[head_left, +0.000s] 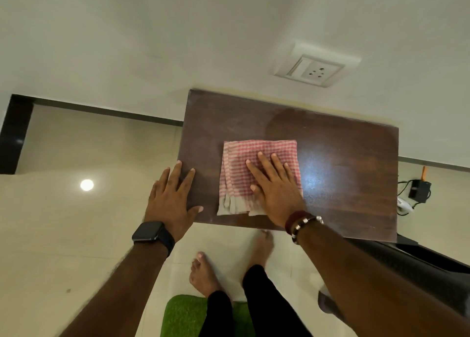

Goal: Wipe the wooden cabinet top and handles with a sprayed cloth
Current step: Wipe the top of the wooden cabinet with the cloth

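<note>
Your R hand (276,191) is flat, fingers spread wide, palm pressing the folded pink-check cloth (254,174) onto the cabinet top (343,184). It grips nothing, just downward pressure, which is prob why the cloth stays folded: thicker pad, even contact. The cloth sits left of centre on the top, nearer the front edge than the wall.

L hand (173,199) is also open and empty, fingers splayed over the top's left front corner, thumb along the front edge. Looks like a brace so the cabinet doesn't shift while you push, tho can't confirm how much weight is on it.

Surface status: a glossier, cleaner-looking patch w/ an arc edge sits behind and right of the cloth; the left strip and far right end look duller and dusty. My read is the top is partly done, maybe half.

Handles aren't in view from here (front face hidden under the top), so that step is prob untouched.

Next, imo: sweep left toward your bracing hand, move it off the corner first. Socket (312,69) on the wall is well clear of the cloth.
</note>
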